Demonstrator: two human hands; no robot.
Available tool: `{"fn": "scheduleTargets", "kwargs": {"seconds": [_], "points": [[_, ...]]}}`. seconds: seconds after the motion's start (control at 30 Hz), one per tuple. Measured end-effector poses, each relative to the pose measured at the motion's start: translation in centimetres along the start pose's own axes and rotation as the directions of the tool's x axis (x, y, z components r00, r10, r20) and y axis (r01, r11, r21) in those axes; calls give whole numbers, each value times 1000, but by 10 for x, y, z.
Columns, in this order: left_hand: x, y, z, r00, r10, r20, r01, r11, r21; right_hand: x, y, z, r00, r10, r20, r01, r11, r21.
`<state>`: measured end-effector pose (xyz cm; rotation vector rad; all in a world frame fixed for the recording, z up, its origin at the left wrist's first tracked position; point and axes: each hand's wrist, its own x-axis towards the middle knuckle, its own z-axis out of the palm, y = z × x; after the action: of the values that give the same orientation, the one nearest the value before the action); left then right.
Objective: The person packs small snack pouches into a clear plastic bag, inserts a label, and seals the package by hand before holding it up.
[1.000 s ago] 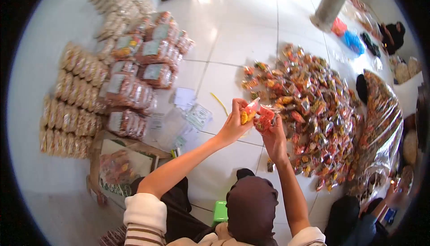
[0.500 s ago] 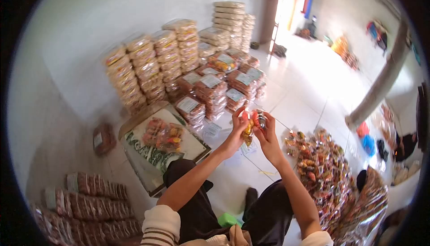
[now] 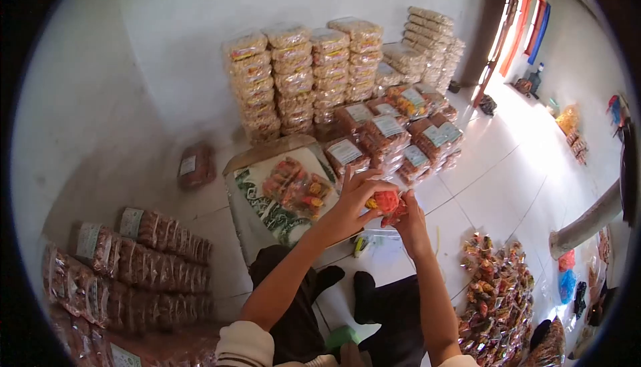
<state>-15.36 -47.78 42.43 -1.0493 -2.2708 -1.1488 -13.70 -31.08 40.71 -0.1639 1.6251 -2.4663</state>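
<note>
In front of my lap, my left hand (image 3: 355,205) is closed, thumb and fingers pinching small red and yellow snack packets (image 3: 385,201) in clear wrap. Fingers of my right hand (image 3: 412,223) close on the right side of the same small bundle, so the two hands nearly meet. How many packets are in them I cannot tell. Beyond my left forearm is a low table (image 3: 252,223) with a patterned top. Several similar packets (image 3: 297,188) lie on it in a loose group.
A heap of wrapped packets (image 3: 497,287) covers the floor at right. Labelled brown packs (image 3: 384,133) and tall stacks of pale packs (image 3: 290,73) stand against the wall. Long brown packs (image 3: 153,270) lie at left. A slanted post (image 3: 584,220) stands at right.
My view has turned left, so the room has shifted right in the picture. The bundle has turned in my hands and shows more red, with my left fingers now reaching over it.
</note>
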Motion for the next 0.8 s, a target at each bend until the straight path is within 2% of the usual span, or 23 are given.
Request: {"fn": "scheduleTargets", "kwargs": {"seconds": [0.07, 0.13, 0.17, 0.2, 0.27, 0.3, 0.33, 0.4, 0.43, 0.5, 0.53, 0.57, 0.6, 0.67, 0.73, 0.8], "points": [[-9, -4, -9, 999, -3, 42, 4, 1000, -18, 3, 0, 12, 999, 46, -11, -46, 999, -1], [-19, -11, -10, 994, -67, 84, 68, 998, -10, 8, 5, 22, 997, -24, 79, 42, 969, -242], [-24, -18, -7, 995, -23, 93, 20, 999, 32, 12, 6, 26, 994, -11, 107, 44, 947, -317], [-27, -17, -9, 995, -36, 92, 32, 999, 38, 16, 9, 29, 993, -1, 115, 37, 949, -313], [-31, -14, -16, 1000, -13, 19, 14, 999, -30, 25, 15, 33, 995, 27, 91, 24, 859, -511], [-33, -20, -20, 997, 13, 79, -16, 999, 39, 30, 21, 34, 996, 12, 84, 27, 894, -447], [-36, -23, -21, 997, 8, 71, -11, 999, 45, 33, 27, 38, 995, 16, 94, 28, 893, -449], [-42, -28, -24, 985, -88, -148, 83, 996, -41, 37, 36, 52, 949, -313, 18, 279, 815, -507], [-48, -36, -23, 984, -92, -155, 88, 996, -34, 36, 32, 59, 936, -350, 27, 296, 745, -597], [-57, -51, -24, 852, -331, -405, 104, 865, -490, 36, 33, 70, 926, -377, 28, 326, 757, -566], [-61, -53, -26, 847, -332, -415, 105, 870, -482, 36, 36, 74, 914, -405, 15, 349, 766, -539], [-65, -55, -28, 778, -577, -250, 104, 511, -853, 44, 51, 65, 910, -406, 81, 352, 655, -669], [-70, -56, -31, 711, -703, 13, 36, 17, -999, 45, 53, 71, 913, -396, 95, 354, 658, -665], [-74, -57, -32, 686, -728, 5, 60, 50, -997, 45, 59, 84, 898, -321, 301, 440, 643, -627], [-74, -58, -33, 661, -750, 21, 139, 95, -986, 48, 73, 93, 868, -341, 362, 497, 609, -619], [-76, -57, -31, 644, -764, -50, 88, 138, -987, 48, 81, 101, 782, -473, 405, 608, 441, -660]]}}
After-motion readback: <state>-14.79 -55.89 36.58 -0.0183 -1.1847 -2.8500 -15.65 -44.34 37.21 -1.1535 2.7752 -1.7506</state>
